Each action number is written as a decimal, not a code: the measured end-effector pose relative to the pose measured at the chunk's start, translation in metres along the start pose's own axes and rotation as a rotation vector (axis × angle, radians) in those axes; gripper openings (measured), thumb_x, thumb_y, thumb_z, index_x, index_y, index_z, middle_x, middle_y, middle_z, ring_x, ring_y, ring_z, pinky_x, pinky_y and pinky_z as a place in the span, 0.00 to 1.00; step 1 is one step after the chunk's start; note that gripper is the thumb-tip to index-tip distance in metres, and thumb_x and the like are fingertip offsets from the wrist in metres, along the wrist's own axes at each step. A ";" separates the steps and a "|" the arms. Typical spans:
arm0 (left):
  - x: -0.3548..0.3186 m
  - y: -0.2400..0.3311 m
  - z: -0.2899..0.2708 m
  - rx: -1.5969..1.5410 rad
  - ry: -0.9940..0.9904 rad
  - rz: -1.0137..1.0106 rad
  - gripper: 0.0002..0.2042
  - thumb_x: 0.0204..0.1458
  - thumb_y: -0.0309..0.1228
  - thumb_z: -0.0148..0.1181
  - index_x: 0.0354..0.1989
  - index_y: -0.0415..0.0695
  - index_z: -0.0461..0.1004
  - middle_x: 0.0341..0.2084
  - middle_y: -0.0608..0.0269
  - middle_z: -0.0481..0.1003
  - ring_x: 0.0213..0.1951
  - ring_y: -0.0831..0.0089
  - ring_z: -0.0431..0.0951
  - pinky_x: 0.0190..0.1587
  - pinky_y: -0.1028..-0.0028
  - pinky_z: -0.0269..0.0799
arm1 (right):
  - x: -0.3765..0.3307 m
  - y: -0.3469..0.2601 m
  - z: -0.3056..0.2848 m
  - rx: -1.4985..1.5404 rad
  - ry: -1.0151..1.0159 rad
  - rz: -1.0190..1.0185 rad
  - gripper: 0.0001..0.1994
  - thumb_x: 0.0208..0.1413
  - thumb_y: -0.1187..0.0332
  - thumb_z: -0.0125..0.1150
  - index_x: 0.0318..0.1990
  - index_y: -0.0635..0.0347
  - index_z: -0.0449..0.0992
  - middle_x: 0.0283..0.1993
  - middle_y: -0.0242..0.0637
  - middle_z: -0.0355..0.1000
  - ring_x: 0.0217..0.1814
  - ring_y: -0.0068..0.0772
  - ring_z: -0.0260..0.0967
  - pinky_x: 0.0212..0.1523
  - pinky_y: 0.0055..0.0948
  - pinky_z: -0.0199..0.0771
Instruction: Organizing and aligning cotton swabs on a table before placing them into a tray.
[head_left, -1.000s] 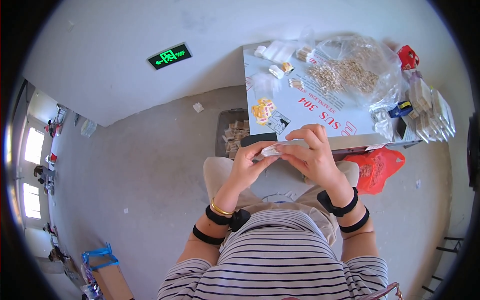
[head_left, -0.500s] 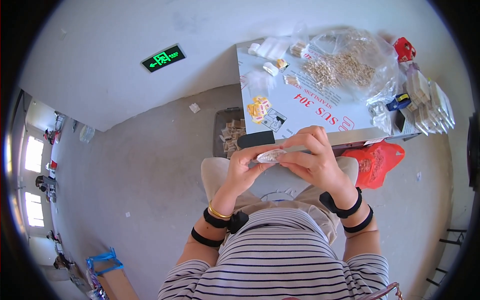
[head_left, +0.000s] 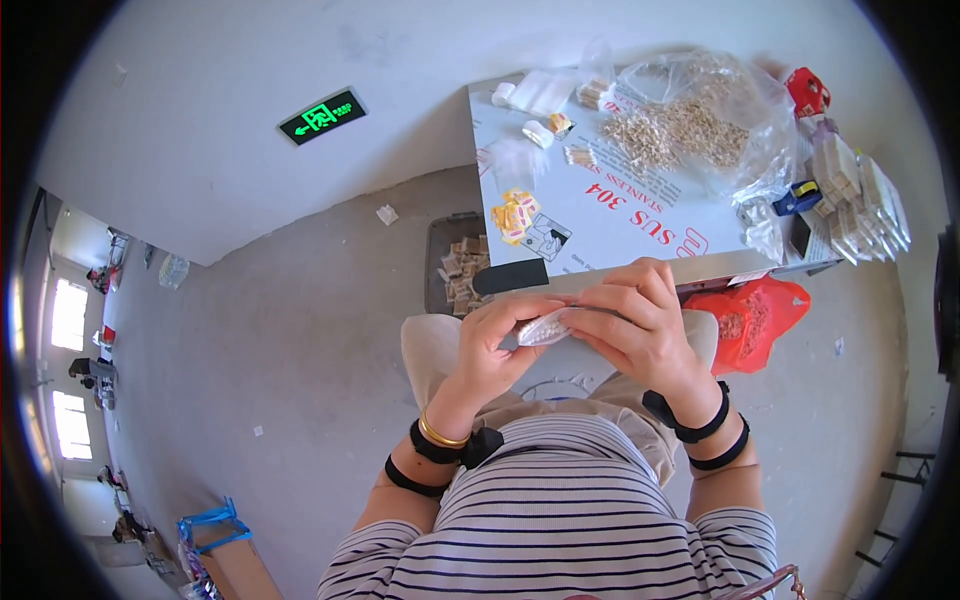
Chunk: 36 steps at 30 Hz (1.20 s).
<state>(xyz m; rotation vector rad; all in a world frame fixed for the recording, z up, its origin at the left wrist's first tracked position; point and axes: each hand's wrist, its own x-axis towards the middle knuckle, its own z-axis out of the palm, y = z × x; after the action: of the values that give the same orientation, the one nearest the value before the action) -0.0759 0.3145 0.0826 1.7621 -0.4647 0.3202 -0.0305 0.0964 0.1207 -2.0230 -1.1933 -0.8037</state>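
Between my hands, over my lap, is a small clear plastic bag [head_left: 541, 331] packed with what look like cotton swabs, their white tips facing me. My left hand [head_left: 492, 342] pinches its left side between thumb and fingers. From the right, my right hand [head_left: 640, 322] closes on the other end, its curled fingers hiding that part of the bag. Just beyond stands a table [head_left: 610, 240] with a printed film surface. On it lies a heap of loose cotton swabs [head_left: 645, 140], next to a large clear bag [head_left: 770, 165] holding more. Yellow printed labels [head_left: 514, 214] lie near the table's left edge.
Filled packs [head_left: 840, 175] are stacked at the table's right end, by a blue tape dispenser [head_left: 796, 199]. A grey bin [head_left: 436, 265] of small packs stands on the floor left of the table. A red plastic bag [head_left: 770, 325] lies beside my right knee.
The small bag has tilted, so more of its white-tipped end shows and points lower toward me. Both hands have shifted slightly with it and keep their hold.
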 end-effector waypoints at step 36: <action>0.004 -0.055 0.015 -0.416 0.019 -0.308 0.16 0.59 0.28 0.71 0.53 0.38 0.77 0.46 0.64 0.81 0.48 0.79 0.80 0.51 0.77 0.76 | -0.041 0.042 0.055 0.756 0.009 0.870 0.03 0.59 0.76 0.68 0.37 0.66 0.82 0.38 0.36 0.77 0.44 0.29 0.73 0.50 0.29 0.72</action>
<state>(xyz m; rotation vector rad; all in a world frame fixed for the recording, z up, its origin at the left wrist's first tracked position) -0.0470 0.3107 0.0332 1.3948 -0.2201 0.0172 0.0011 0.1029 0.0464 -1.6120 -0.3870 0.0797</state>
